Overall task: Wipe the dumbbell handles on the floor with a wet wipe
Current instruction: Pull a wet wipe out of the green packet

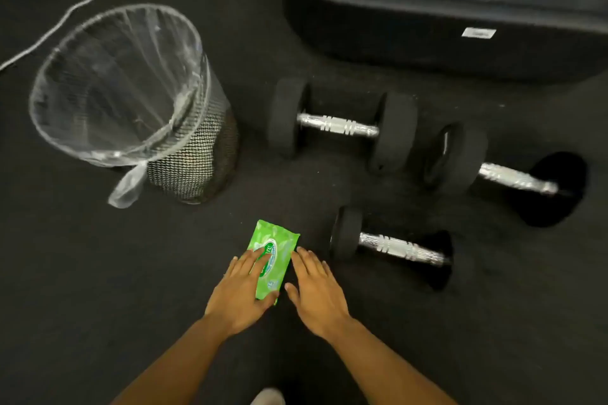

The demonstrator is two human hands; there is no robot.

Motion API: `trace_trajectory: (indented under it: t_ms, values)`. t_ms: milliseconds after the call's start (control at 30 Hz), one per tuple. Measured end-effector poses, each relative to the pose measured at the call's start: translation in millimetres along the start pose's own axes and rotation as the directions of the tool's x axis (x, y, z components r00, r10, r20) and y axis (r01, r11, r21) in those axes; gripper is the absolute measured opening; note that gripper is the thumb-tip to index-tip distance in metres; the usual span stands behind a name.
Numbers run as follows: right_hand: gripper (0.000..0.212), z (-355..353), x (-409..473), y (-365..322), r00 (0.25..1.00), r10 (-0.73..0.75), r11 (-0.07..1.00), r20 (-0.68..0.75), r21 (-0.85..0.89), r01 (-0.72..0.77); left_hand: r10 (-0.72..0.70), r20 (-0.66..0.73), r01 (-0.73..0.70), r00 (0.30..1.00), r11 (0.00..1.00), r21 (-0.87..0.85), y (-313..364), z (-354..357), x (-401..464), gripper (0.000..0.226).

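On the dark floor, near the bottom centre of the head view, a green wet wipe pack lying flat. Left hand spread open, fingers resting on top of the pack and thumb at its near end, not closed around it. Right hand also open and flat, fingers apart, just beside the right edge of the pack; touching or not, cannot tell. To the right of the hands, nearest dumbbell with its chrome handle bare. Further away, two more: middle dumbbell straight ahead and far-right dumbbell close beside it, their near plates almost touching. All three handles uncovered, nothing lying across them. Ahead on the left, mesh waste bin lined with a clear bag, well apart from the pack. Behind the dumbbells, large black machine base closing off the top right. White cable running across the top left corner. Bare floor open between the pack, the bin and the nearest dumbbell.
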State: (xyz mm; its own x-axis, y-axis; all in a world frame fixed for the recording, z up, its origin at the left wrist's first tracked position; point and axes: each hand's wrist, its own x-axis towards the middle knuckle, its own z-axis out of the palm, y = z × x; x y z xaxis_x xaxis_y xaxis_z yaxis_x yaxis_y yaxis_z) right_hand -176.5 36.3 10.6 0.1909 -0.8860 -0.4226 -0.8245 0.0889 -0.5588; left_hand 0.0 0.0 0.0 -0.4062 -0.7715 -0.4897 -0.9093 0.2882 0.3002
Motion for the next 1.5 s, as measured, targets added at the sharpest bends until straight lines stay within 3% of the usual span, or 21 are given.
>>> trace_trajectory:
  t_ms: [167,267,433,533,633,767,867,1000,1200,1333,1433,1500]
  values:
    - [0.06,34,43,23,0.985,-0.138,0.969,-0.107,-0.222,0.112,0.136,-0.187,-0.141,0.973,0.99,-0.014,-17,14,33,0.062]
    - [0.062,50,53,28,0.973,-0.15,0.927,-0.173,-0.368,0.078,0.154,-0.238,-0.168,0.959,0.985,-0.04,-20,15,47,0.055]
    - [0.06,65,56,28,0.941,-0.145,0.921,-0.305,-0.389,0.016,0.118,-0.233,-0.154,0.965,0.978,-0.139,-30,12,60,0.039]
    - [0.054,68,55,28,0.941,-0.14,0.913,-0.309,-0.407,0.002,0.077,-0.321,-0.166,0.944,0.951,-0.261,-31,17,61,0.018]
    - [0.047,66,56,29,0.942,-0.139,0.898,-0.306,-0.44,-0.011,0.058,-0.414,-0.198,0.908,0.931,-0.305,-33,25,54,0.011]
    - [0.053,65,54,27,0.954,-0.108,0.902,-0.281,-0.431,-0.025,0.058,-0.526,-0.242,0.848,0.926,-0.289,-42,40,31,0.022]
    - [0.045,65,55,24,0.93,-0.149,0.905,-0.337,-0.426,-0.009,0.029,-0.557,-0.269,0.83,0.896,-0.353,-45,57,12,0.041]
    - [0.034,63,59,1,0.901,-0.179,0.936,-0.395,-0.35,0.033,-0.007,-0.574,-0.263,0.819,0.884,-0.387,-42,69,6,0.049]
    - [0.019,62,73,-33,0.957,0.004,0.966,-0.291,-0.245,-0.079,-0.012,-0.566,-0.241,0.824,0.897,-0.37,-42,77,6,0.037]
    - [0.029,58,79,-37,0.971,0.028,0.961,-0.235,-0.261,-0.091,-0.018,-0.573,-0.236,0.819,0.9,-0.365,-43,82,6,0.03]
    - [0.031,53,83,-47,0.993,-0.017,0.924,-0.116,-0.38,-0.028,-0.015,-0.569,-0.236,0.822,0.901,-0.364,-42,82,7,0.039]
    - [0.03,50,85,-48,0.996,-0.036,0.929,-0.077,-0.37,0.005,-0.021,-0.571,-0.239,0.82,0.895,-0.376,-41,81,7,0.04]
